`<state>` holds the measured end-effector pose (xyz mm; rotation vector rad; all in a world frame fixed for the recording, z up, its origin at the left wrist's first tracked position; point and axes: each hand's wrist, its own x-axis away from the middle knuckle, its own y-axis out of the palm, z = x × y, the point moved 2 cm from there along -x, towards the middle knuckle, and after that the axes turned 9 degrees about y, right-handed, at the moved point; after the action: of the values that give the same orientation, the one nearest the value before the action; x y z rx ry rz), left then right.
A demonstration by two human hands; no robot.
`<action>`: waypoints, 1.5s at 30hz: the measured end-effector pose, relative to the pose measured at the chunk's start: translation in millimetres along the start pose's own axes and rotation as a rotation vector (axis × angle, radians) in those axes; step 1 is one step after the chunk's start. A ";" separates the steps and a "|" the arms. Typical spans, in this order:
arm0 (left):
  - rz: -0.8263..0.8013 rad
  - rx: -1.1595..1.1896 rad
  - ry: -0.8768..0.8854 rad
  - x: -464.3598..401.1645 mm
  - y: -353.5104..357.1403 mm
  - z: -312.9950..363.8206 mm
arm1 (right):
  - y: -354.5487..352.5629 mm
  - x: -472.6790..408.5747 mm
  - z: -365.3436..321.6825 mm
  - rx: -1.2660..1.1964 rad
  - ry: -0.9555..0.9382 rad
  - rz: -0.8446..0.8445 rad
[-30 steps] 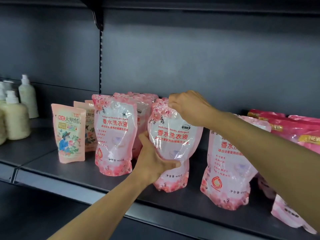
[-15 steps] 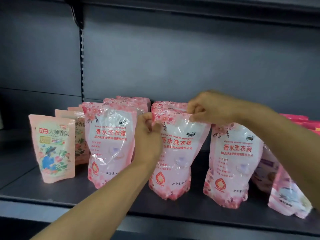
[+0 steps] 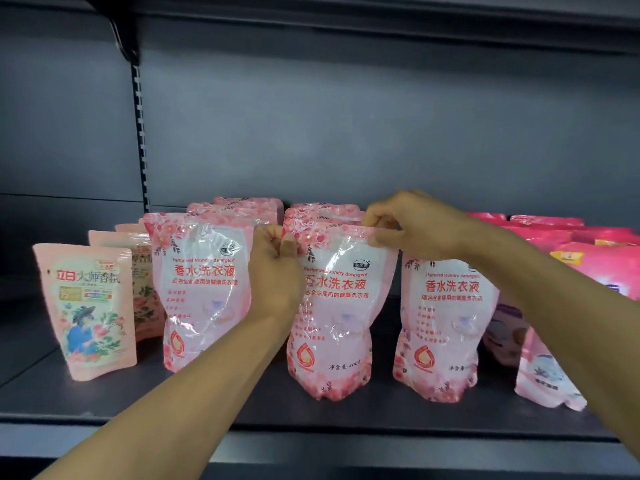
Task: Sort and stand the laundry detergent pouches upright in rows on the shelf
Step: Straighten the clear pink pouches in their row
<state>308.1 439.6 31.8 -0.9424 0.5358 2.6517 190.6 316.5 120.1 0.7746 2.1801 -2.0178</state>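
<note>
Middle pouch [image 3: 337, 306] held by both top corners, front row of the shelf [image 3: 346, 415].

Your left hand [image 3: 275, 261] pinches the top left corner; your right hand [image 3: 412, 223] pinches the top right seal, fingers clenched on the film. The pouch stands between two matching pouches, base apparently on the shelf. Expect soft, glossy film over shifting liquid: it sags and may slip. Grip the stiffer sealed top edge and settle the base flat.
</note>
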 end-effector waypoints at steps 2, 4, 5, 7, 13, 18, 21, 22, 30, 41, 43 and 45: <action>0.000 -0.025 0.008 0.2 -1.3 0.7 | -2.4 3.0 0.5 0.022 -0.005 -0.016; -0.002 -0.048 0.007 -0.1 -1.5 0.8 | -2.1 3.8 -0.2 0.054 -0.015 0.012; -0.003 -0.054 0.004 -0.2 -1.6 1.1 | -0.2 3.6 -0.5 0.059 -0.019 0.029; -0.009 -0.066 0.005 0.3 -1.8 2.0 | 5.0 3.7 0.4 0.047 -0.020 0.060; -0.072 -0.081 0.007 4.2 -5.0 3.7 | 8.1 10.6 7.2 0.000 -0.019 0.140; -0.248 -0.295 0.163 23.8 -7.2 19.0 | -8.4 30.1 16.3 -0.160 0.005 0.153; -0.270 -0.509 0.329 35.9 -3.2 29.1 | -23.8 42.0 37.7 -0.151 0.060 0.250; -0.269 -0.562 0.379 40.3 0.2 32.2 | -27.2 44.8 46.7 -0.120 0.083 0.258; -0.464 -0.587 0.528 101.0 36.5 30.6 | -23.6 51.6 94.7 0.123 0.205 0.133; -0.632 -0.512 0.068 142.3 78.6 -5.5 | -23.8 46.0 99.3 0.020 0.228 0.164; -0.619 -0.453 -0.011 141.7 80.8 -3.6 | -22.9 49.4 100.6 0.004 0.202 0.190; -0.621 -0.419 -0.076 139.9 82.2 -0.2 | -20.9 53.1 100.1 0.006 0.178 0.194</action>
<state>172.6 384.6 -38.6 -0.9164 -0.3096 2.2333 107.9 237.6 105.4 1.1586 2.0905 -1.9274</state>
